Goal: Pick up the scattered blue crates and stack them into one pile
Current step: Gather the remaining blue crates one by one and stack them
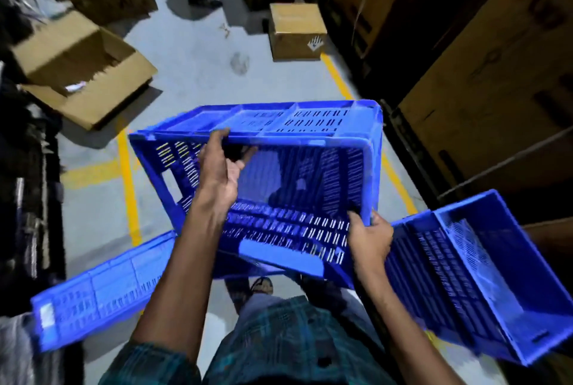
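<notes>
Head view: the left hand (pixel 221 167) grips the far rim of the held crate (pixel 279 186); the right hand (pixel 369 239) clamps its near right corner. The crate is tipped, opening toward the person, long axis left to right, between both hands. A left crate (pixel 102 291) and right crate (pixel 474 273) lie below on either side; which serves as the pile's base cannot be told.
</notes>
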